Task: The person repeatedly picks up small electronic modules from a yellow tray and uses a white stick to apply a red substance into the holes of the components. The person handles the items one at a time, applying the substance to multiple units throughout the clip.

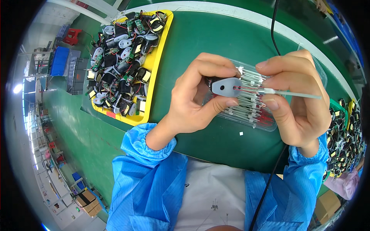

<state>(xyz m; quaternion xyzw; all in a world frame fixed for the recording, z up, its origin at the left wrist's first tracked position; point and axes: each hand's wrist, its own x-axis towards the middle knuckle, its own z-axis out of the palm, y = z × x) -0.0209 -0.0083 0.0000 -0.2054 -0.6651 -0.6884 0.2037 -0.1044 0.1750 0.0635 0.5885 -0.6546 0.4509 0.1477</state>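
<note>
Between its thumb and fingers, my left hand (190, 96) holds a small black housing with a grey teardrop-shaped cap (225, 87). The cap faces up and shows a dark hole. Facing it, my right hand (300, 88) pinches a thin lead (295, 93) with a pale sleeve and fine red wires. The wires' tips meet the cap's right end; whether they pass into it cannot be made out. Beneath both hands lies a clear plastic box (266, 129) with rows of similar pale leads (250, 98), partly hidden by the fingers.
A yellow tray (155, 69) heaped with black-and-grey parts and small circuit boards stands at the left on the green table (192, 34). More such parts (341, 142) fill a green bin at the right. A black cable (273, 30) hangs beyond the box. A white scrap (241, 133) lies nearer me.
</note>
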